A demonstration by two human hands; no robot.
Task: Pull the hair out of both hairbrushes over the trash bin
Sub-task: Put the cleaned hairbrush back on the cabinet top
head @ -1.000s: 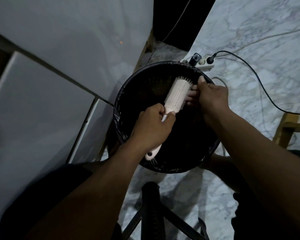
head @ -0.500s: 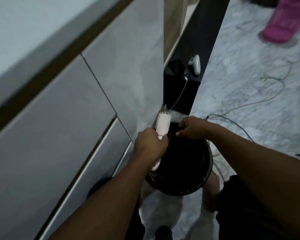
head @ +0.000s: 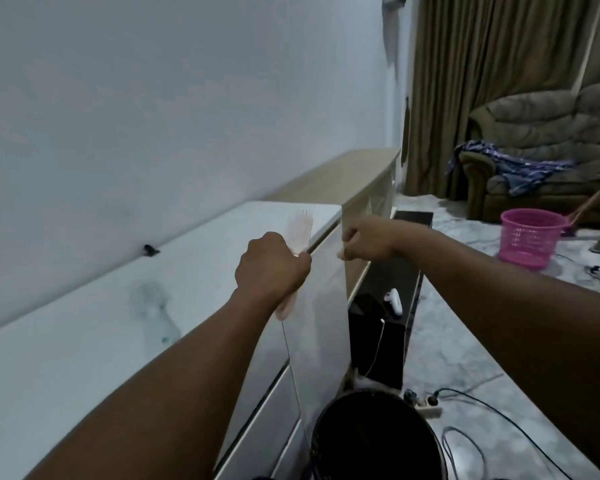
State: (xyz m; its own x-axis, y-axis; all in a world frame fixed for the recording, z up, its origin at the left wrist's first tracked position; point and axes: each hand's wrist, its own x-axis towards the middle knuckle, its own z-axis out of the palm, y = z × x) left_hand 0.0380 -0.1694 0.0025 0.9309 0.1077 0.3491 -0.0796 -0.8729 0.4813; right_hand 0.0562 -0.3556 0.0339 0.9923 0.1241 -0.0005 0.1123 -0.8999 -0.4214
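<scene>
My left hand is closed around the handle of a pale pink hairbrush, whose bristled head sticks up above my fist at the edge of the white cabinet. My right hand is raised beside it, fingers curled shut; whether it pinches any hair is too blurred to tell. The black-lined trash bin stands on the floor below both hands. A faint blurred shape on the cabinet top cannot be identified as the second hairbrush.
A black low shelf with a white device stands right of the cabinet. A power strip and cables lie on the marble floor by the bin. A pink basket and a sofa are farther right.
The view has swung up from the bin to the room. Both hands rose from inside the bin to cabinet-top height, the left still holding the brush.
</scene>
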